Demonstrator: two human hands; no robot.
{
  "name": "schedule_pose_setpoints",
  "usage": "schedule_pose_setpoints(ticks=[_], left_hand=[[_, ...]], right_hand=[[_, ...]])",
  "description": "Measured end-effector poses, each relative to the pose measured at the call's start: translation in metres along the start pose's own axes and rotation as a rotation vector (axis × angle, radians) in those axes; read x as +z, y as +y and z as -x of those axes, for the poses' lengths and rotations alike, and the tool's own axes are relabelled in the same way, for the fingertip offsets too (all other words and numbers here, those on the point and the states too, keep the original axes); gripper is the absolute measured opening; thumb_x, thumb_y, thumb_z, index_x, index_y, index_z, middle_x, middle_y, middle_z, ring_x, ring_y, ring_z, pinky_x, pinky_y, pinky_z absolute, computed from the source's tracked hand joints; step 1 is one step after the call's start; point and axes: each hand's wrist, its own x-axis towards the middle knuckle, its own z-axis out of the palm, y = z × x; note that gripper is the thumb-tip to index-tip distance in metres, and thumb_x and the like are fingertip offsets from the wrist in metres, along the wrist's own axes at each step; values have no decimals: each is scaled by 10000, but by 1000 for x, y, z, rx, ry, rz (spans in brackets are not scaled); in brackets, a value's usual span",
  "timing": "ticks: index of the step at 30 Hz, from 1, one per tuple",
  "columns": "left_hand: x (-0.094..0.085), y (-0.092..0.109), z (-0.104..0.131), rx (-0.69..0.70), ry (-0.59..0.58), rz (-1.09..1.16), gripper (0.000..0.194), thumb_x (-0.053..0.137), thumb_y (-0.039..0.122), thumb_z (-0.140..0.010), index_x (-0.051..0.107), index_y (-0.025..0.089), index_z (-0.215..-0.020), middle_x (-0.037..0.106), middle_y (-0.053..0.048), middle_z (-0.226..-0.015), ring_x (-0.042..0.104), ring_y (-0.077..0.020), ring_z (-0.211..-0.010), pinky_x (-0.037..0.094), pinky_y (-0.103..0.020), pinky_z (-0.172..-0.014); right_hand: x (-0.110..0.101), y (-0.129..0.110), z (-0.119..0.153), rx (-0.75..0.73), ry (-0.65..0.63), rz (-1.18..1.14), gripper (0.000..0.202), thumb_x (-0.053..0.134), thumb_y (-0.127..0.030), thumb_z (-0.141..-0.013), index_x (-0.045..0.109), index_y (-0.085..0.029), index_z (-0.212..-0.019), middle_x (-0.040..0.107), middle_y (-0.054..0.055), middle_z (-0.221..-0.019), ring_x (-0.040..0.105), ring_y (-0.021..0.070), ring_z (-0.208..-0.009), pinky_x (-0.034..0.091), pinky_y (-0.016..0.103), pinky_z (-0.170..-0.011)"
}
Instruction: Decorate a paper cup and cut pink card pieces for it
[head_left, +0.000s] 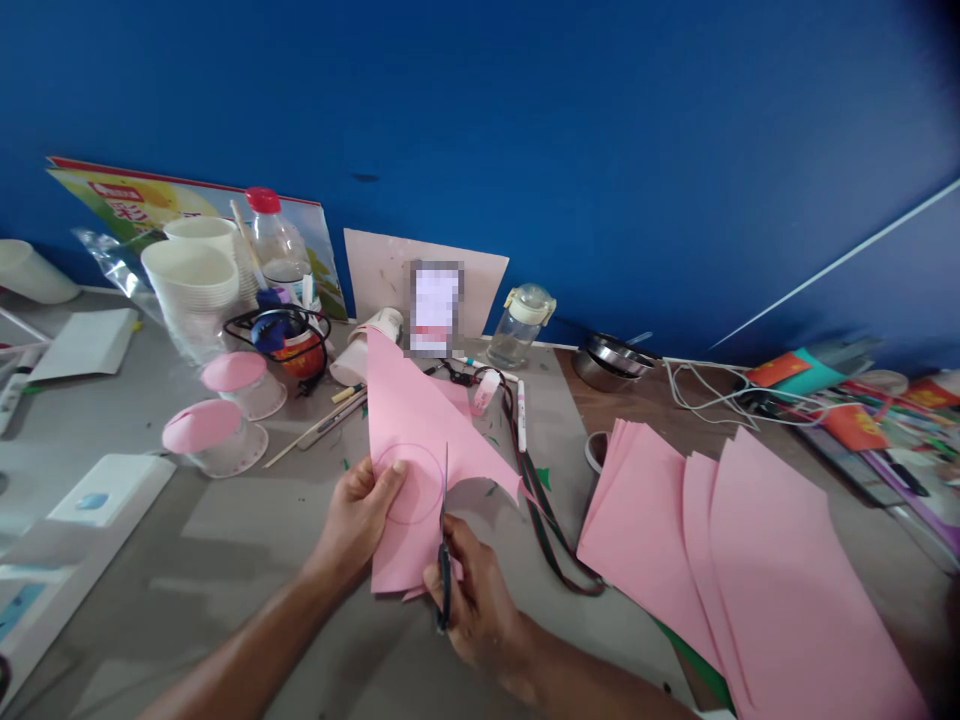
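Observation:
My left hand (366, 508) pinches a sheet of pink paper (411, 400), its thumb resting on a circle drawn in purple line. Black-handled scissors (445, 570) are in my right hand (476, 595), with fingers wrapped round the handles. Their blades point away from me and lie at the right edge of the drawn circle. A curved piece is gone from the sheet's right side, leaving a pointed strip there. Two upturned paper cups topped with pink discs, a nearer cup (214, 440) and a farther cup (244, 385), stand to the left.
Stacked paper cups (191, 285), a red-capped bottle (277, 235) and a pen holder (296, 355) stand at the back left. A glass jar (517, 325) and a marker (522, 415) lie beyond the sheet. Pink sheets (780, 560) are piled at right, near white cables (697, 390).

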Motion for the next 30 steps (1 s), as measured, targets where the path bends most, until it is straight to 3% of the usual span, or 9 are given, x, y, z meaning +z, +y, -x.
schedule_pose_setpoints(ticks=[8, 16, 22, 27, 30], left_hand=[[-2, -3, 0, 17, -5, -70, 380, 761, 493, -649, 589, 154, -663, 549, 43, -538, 446, -81, -464, 373, -186, -444], [-2, -2, 0, 3, -36, -77, 382, 755, 497, -652, 587, 154, -657, 553, 44, -531, 443, -80, -458, 374, -188, -441], [-1, 0, 0, 1, -27, -95, 384, 770, 493, -619, 595, 153, -647, 550, 39, -514, 448, -88, -449, 376, -200, -436], [-1, 1, -1, -12, -49, -119, 403, 765, 512, -612, 580, 154, -623, 554, 33, -526, 439, -85, -454, 360, -192, -423], [-2, 2, -1, -16, -60, -129, 400, 762, 507, -615, 571, 156, -611, 562, 27, -538, 440, -87, -462, 351, -190, -419]], right_hand=[[0, -8, -1, 6, 28, -13, 293, 533, -479, -877, 582, -221, -1006, 460, -13, -674, 400, 136, -547, 458, 264, -565], [-3, -10, -3, 3, 21, 34, 367, 514, -510, -878, 577, -176, -1015, 510, 10, -686, 456, 149, -571, 462, 277, -541], [-4, -16, -7, 0, 32, 81, 377, 517, -523, -863, 598, -172, -975, 500, 1, -617, 401, 133, -495, 450, 273, -477], [-11, -11, -7, -43, 27, 161, 259, 523, -410, -841, 588, -184, -950, 548, 18, -683, 524, 161, -600, 478, 266, -558], [-14, -7, -6, -43, 17, 175, 202, 533, -353, -827, 584, -182, -922, 535, 6, -668, 523, 156, -595, 464, 250, -543]])
